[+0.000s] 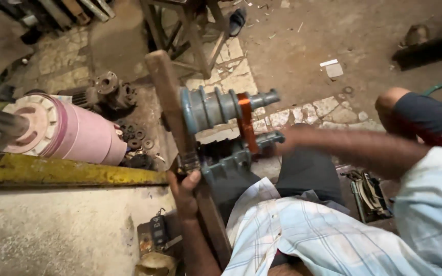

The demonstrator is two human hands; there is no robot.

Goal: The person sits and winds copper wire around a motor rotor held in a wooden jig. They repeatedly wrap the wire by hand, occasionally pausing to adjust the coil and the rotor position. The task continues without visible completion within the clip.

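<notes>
My left hand (pixel 184 190) grips a long brown wooden bar (pixel 166 89) that runs from my lap up past a grey-blue ribbed pump casting (pixel 212 108). An orange gasket (pixel 246 125) rings the casting, which rests on a darker grey housing (pixel 226 162) between my knees. From the right my forearm stretches across to the casting's lower stub (pixel 271 138). My right hand (pixel 285 141) sits against that stub, blurred, with its fingers hidden behind the metal.
A pink cylindrical motor rotor (pixel 80 134) with a steel shaft lies at the left above a yellow beam (pixel 52 174). Dark flanged metal parts (pixel 109 89) and washers lie behind it. A wooden stool (pixel 190 30) stands farther back. Tools lie at the right (pixel 369 191).
</notes>
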